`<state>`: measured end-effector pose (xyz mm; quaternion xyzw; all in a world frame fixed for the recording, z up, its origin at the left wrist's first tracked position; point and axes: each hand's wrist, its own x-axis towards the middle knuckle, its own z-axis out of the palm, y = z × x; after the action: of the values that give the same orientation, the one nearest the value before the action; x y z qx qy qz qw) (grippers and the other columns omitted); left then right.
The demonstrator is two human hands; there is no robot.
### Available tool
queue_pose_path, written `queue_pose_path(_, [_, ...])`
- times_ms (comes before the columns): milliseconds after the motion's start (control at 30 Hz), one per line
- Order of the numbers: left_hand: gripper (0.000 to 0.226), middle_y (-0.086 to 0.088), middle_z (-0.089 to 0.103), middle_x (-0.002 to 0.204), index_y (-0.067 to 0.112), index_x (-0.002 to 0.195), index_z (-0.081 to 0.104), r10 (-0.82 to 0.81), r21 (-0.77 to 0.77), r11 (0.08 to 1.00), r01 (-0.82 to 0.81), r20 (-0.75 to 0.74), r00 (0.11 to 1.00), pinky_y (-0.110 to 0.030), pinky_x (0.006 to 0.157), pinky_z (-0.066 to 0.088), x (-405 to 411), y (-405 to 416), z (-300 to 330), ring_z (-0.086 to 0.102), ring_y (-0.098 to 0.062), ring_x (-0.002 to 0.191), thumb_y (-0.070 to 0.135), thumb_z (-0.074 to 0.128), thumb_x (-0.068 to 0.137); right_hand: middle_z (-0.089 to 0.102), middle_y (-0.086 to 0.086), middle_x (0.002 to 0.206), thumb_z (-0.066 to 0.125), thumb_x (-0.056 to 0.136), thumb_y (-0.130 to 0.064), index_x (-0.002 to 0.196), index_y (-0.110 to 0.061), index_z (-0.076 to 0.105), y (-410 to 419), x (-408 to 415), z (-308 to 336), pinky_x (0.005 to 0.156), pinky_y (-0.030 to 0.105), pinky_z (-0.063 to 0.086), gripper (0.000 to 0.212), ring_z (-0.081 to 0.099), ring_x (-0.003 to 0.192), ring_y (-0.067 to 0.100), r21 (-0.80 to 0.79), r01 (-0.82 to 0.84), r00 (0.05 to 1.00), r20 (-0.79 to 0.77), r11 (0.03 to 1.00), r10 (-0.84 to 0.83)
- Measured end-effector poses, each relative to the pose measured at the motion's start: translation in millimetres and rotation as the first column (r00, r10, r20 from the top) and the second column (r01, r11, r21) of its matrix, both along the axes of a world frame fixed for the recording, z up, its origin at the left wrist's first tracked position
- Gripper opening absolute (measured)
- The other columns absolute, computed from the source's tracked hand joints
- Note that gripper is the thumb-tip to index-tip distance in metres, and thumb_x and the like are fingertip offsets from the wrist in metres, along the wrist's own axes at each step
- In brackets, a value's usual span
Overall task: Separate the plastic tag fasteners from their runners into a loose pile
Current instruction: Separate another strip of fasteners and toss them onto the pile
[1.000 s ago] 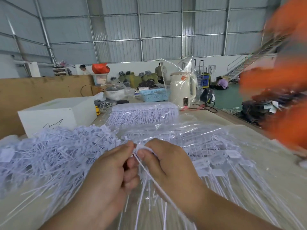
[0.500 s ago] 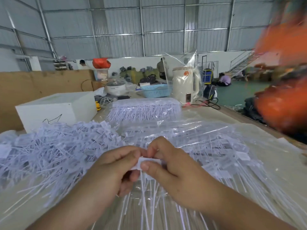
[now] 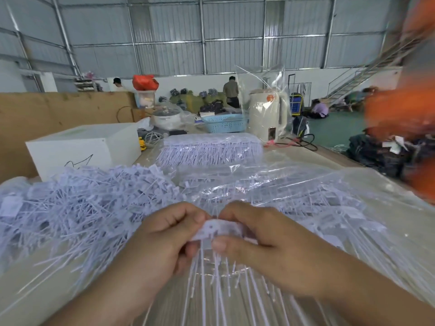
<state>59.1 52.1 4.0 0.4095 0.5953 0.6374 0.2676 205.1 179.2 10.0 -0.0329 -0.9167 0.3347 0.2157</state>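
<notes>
A wide pale work table (image 3: pixel 367 175) carries everything, draped from about one to four o'clock in crinkled clear plastic bags (image 3: pixel 294 184) still holding flat rows of white fasteners on their runners. At roughly nine to eleven o'clock lies the loose pile of separated white plastic tag fasteners (image 3: pixel 77 208) — a broad, tangled heap, already deep, which suggests a good share of the job is done. Beyond it at eleven o'clock stands a white rectangular box (image 3: pixel 84 147), and at twelve o'clock a sealed clear packet of unbroken white fastener strips (image 3: pixel 209 147) waits untouched; with the bagged rows on the right, plenty is left, perhaps about half, though the bags hide the exact amount.

At centre, just toward six o'clock, the two hands meet over one small white fastener clip on its runner (image 3: pixel 217 228), its thin tails hanging down toward the person. The left hand (image 3: pixel 162 243) has its fingers curled, pinching the clip's left end between thumb and forefinger. The right hand (image 3: pixel 270 245) pinches the right end likewise, thumb beneath — a close two-sided grip, apparently set to twist or snap pieces free.
</notes>
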Motion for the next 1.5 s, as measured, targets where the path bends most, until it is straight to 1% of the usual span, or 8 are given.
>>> queue_pose_path(233, [0.034, -0.005, 0.054, 0.046, 0.028, 0.086, 0.076, -0.105, -0.046, 0.994, 0.101, -0.098, 0.990, -0.015, 0.037, 0.030, 0.5, -4.9, 0.4, 0.039, -0.012, 0.034, 0.051, 0.063, 0.066, 0.047, -0.011, 0.055, 0.059, 0.095, -0.038, 0.081, -0.046, 0.054, 2.9, 1.9, 1.7, 0.051, 0.021, 0.031, 0.018, 0.042, 0.048, 0.006, 0.076, 0.033, 0.999, 0.025, 0.997, -0.035])
queue_pose_path(400, [0.028, -0.003, 0.057, 0.046, 0.031, 0.080, 0.075, 0.024, 0.009, 1.000, -0.022, -0.154, 0.988, -0.015, 0.038, 0.029, 2.2, -1.8, -0.6, 0.038, -0.011, 0.036, 0.049, 0.060, 0.066, 0.050, -0.014, 0.057, 0.062, 0.093, -0.037, 0.082, -0.029, 0.055, 0.2, -0.5, 0.2, 0.051, 0.029, 0.034, 0.015, 0.045, 0.051, 0.006, 0.134, 0.141, 0.989, -0.065, 0.981, -0.133])
queue_pose_path(833, [0.022, 0.002, 0.044, 0.048, 0.010, 0.085, 0.072, 0.115, 0.144, 0.962, -0.233, 0.560, 0.821, -0.017, 0.031, 0.031, -2.5, 2.3, 5.1, 0.035, -0.005, 0.034, 0.020, 0.054, 0.094, 0.042, -0.010, 0.054, 0.043, 0.095, -0.049, 0.083, -0.027, 0.049, -25.5, -13.5, -2.0, 0.043, 0.032, 0.036, 0.025, 0.044, 0.049, 0.012, 0.104, 0.416, 0.842, -0.418, 0.903, -0.340])
queue_pose_path(967, [0.025, -0.002, 0.048, 0.048, 0.013, 0.086, 0.075, 0.142, 0.070, 0.983, -0.169, 0.290, 0.946, -0.017, 0.036, 0.031, -11.5, 0.4, 1.4, 0.036, -0.010, 0.036, 0.017, 0.053, 0.095, 0.049, -0.011, 0.055, 0.049, 0.091, -0.049, 0.094, -0.041, 0.049, -9.7, -1.8, -0.2, 0.044, 0.018, 0.031, 0.009, 0.043, 0.045, 0.007, -0.044, 0.292, 0.883, -0.372, 0.955, -0.287])
queue_pose_path(1067, [0.024, -0.005, 0.054, 0.050, 0.021, 0.086, 0.076, -0.018, 0.068, 0.998, 0.013, 0.072, 0.997, -0.018, 0.038, 0.033, 7.4, 5.0, -2.0, 0.042, -0.014, 0.036, 0.023, 0.054, 0.092, 0.060, -0.011, 0.068, 0.046, 0.090, -0.055, 0.123, -0.049, 0.031, -6.4, -3.3, -5.2, 0.055, 0.028, 0.043, 0.037, 0.052, 0.056, 0.006, 0.075, 0.133, 0.987, -0.104, 0.988, -0.124])
queue_pose_path(1233, [0.023, -0.006, 0.056, 0.049, 0.021, 0.084, 0.075, -0.129, -0.011, 0.992, 0.129, 0.027, 0.991, -0.020, 0.039, 0.036, 6.3, -6.5, 3.4, 0.044, -0.015, 0.038, 0.038, 0.059, 0.085, 0.056, -0.035, 0.075, 0.047, 0.092, -0.051, 0.133, -0.046, 0.017, -8.2, -7.6, -8.7, 0.057, 0.017, 0.033, 0.051, 0.054, 0.067, -0.005, 0.183, 0.065, 0.997, -0.045, 0.981, -0.057])
queue_pose_path(1367, [0.027, 0.003, 0.058, 0.052, 0.025, 0.085, 0.071, -0.155, -0.105, 0.985, 0.136, -0.212, 0.965, -0.016, 0.044, 0.037, 2.8, -7.8, 0.7, 0.047, -0.010, 0.041, 0.047, 0.058, 0.082, 0.056, -0.027, 0.073, 0.052, 0.092, -0.052, 0.139, -0.043, 0.018, -9.3, -10.6, -11.8, 0.053, 0.016, 0.035, 0.058, 0.054, 0.060, -0.002, 0.187, 0.094, 0.993, -0.090, 0.978, -0.078])
queue_pose_path(1500, [0.022, 0.003, 0.053, 0.047, 0.026, 0.078, 0.074, -0.104, -0.142, 0.986, 0.084, -0.142, 0.984, -0.015, 0.040, 0.034, -5.7, -5.9, 0.8, 0.044, -0.008, 0.037, 0.030, 0.059, 0.094, 0.056, -0.020, 0.070, 0.057, 0.092, -0.049, 0.131, -0.042, 0.038, -7.1, -8.7, -9.2, 0.051, 0.015, 0.035, 0.044, 0.053, 0.055, 0.004, 0.161, 0.079, 0.994, -0.083, 0.984, -0.066])
